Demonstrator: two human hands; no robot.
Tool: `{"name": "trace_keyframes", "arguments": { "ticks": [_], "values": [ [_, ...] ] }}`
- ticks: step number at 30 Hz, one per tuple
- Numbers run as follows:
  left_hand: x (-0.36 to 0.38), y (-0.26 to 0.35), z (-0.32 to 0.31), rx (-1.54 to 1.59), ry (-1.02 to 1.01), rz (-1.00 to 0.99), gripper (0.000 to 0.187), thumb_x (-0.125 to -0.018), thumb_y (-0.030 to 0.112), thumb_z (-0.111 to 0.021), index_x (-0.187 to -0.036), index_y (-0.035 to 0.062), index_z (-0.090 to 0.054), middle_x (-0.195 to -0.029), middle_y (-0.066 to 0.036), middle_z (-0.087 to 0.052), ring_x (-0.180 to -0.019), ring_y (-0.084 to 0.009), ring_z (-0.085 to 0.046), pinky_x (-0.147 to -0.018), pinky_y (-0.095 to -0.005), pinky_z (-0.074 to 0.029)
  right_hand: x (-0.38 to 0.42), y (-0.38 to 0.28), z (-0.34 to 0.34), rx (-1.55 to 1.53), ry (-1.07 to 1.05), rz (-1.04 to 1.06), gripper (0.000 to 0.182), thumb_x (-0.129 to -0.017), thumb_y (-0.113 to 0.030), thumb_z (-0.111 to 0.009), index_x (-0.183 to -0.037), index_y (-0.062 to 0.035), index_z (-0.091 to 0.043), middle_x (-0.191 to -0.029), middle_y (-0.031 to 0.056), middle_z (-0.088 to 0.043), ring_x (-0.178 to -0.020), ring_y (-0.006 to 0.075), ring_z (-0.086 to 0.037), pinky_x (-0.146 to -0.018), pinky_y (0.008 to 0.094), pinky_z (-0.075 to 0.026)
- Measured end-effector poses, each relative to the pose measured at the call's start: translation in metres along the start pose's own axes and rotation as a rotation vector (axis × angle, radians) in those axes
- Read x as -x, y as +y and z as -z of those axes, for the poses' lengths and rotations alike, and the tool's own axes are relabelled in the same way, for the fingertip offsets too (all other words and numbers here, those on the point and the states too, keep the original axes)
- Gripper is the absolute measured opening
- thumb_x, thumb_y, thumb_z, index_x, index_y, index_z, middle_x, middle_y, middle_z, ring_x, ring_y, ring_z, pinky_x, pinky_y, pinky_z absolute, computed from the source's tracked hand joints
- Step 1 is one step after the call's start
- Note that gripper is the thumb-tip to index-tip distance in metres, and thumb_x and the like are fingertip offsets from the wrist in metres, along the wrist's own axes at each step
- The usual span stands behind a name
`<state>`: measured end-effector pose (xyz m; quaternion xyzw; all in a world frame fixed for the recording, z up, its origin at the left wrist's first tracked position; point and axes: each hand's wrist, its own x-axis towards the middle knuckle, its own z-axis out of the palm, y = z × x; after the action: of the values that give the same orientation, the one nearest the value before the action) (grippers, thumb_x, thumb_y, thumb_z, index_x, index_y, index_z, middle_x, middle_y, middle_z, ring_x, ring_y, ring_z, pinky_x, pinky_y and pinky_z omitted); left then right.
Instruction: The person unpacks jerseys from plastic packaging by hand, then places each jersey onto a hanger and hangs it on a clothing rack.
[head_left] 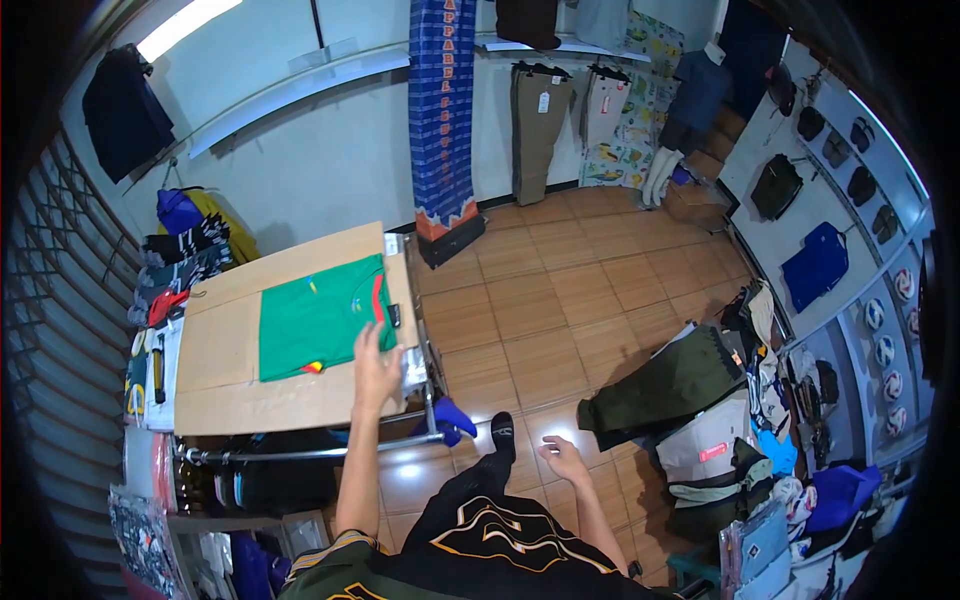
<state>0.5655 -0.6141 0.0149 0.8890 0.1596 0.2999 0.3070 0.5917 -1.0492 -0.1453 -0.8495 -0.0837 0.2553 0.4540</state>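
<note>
A green shirt (315,318) with a red collar lies folded flat on a sheet of cardboard (225,405) that covers a table at the left. My left hand (377,370) is over the shirt's lower right corner, its fingers apart; whether it touches the cloth cannot be told. A small black item (395,315) lies beside the collar. My right hand (565,460) hangs in the air above the tiled floor, fingers spread and holding nothing.
Dark green trousers (670,380) lie on a pile of clothes at the right. A metal rail (310,452) runs along the table's near side. A blue pillar (441,120) stands beyond the table. Footwear and balls line the right wall. A dressed mannequin (697,90) stands at the back.
</note>
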Motion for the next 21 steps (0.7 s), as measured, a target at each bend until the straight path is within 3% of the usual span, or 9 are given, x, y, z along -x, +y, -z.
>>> {"name": "trace_keyframes", "arguments": {
  "ticks": [2,4,5,8,9,13,21],
  "values": [
    [-0.029,-0.006,-0.015,-0.08,0.057,0.026,0.064,-0.089,0.025,-0.073,-0.143,0.0006,-0.048,-0.149,-0.03,-0.043,-0.14,-0.0497,-0.038,-0.116,-0.0563,-0.031,-0.03,-0.011,0.016,0.012,0.009,0.021,0.047,-0.092,-0.029,-0.07,-0.127,0.001,-0.063,-0.115,0.0221,-0.072,-0.106,0.033,-0.071,-0.093,0.0398,-0.055],
    [-0.059,-0.002,-0.028,-0.284,0.0,0.403,0.076,-0.093,0.036,-0.068,-0.154,0.0056,-0.035,-0.161,-0.03,-0.024,-0.148,-0.0535,-0.021,-0.115,-0.0692,-0.021,-0.061,-0.022,0.036,0.01,-0.012,0.006,0.05,-0.092,-0.032,-0.07,-0.129,0.0007,-0.063,-0.116,0.0212,-0.072,-0.107,0.0329,-0.071,-0.093,0.0401,-0.055],
    [-0.071,-0.005,-0.036,-0.274,-0.05,0.523,0.084,-0.096,0.049,-0.06,-0.158,0.0037,-0.026,-0.164,-0.03,-0.014,-0.15,-0.0541,-0.01,-0.112,-0.076,-0.013,-0.075,-0.029,0.048,0.035,-0.014,-0.012,0.052,-0.091,-0.034,-0.07,-0.13,-0.0004,-0.062,-0.116,0.0207,-0.072,-0.107,0.0326,-0.071,-0.093,0.0401,-0.055],
    [-0.087,-0.004,-0.073,-0.54,-0.027,0.689,0.087,-0.097,0.055,-0.054,-0.158,-0.0003,-0.024,-0.164,-0.03,-0.014,-0.151,-0.0533,-0.006,-0.115,-0.0738,-0.01,-0.118,-0.054,0.084,0.161,0.002,-0.006,0.053,-0.091,-0.034,-0.07,-0.132,-0.0017,-0.061,-0.117,0.0201,-0.072,-0.108,0.0328,-0.07,-0.094,0.0401,-0.055],
    [-0.09,-0.001,-0.079,-0.537,-0.018,0.698,0.087,-0.097,0.055,-0.054,-0.158,-0.0003,-0.024,-0.164,-0.03,-0.014,-0.151,-0.0533,-0.006,-0.115,-0.0738,-0.01,-0.131,-0.067,0.094,0.14,0.001,-0.012,0.051,-0.091,-0.031,-0.072,-0.127,0.0048,-0.063,-0.116,0.0229,-0.072,-0.109,0.0319,-0.07,-0.093,0.0395,-0.055],
    [-0.092,0.007,-0.084,-0.666,0.035,0.689,0.089,-0.096,0.058,-0.053,-0.157,-0.0012,-0.026,-0.163,-0.032,-0.017,-0.151,-0.0533,-0.007,-0.115,-0.0726,-0.008,-0.187,-0.099,0.121,0.187,0.0,-0.017,0.05,-0.092,-0.03,-0.072,-0.127,0.0041,-0.063,-0.115,0.023,-0.072,-0.107,0.0307,-0.071,-0.093,0.0387,-0.055],
    [-0.092,0.007,-0.086,-0.698,0.095,0.67,0.085,-0.094,0.056,-0.056,-0.153,-0.0012,-0.035,-0.161,-0.031,-0.023,-0.15,-0.0526,-0.013,-0.117,-0.0683,-0.01,-0.322,-0.127,0.095,0.162,-0.224,0.117,0.049,-0.092,-0.025,-0.073,-0.129,0.0054,-0.061,-0.115,0.0226,-0.071,-0.107,0.0283,-0.07,-0.096,0.0374,-0.054]
  ]
}}
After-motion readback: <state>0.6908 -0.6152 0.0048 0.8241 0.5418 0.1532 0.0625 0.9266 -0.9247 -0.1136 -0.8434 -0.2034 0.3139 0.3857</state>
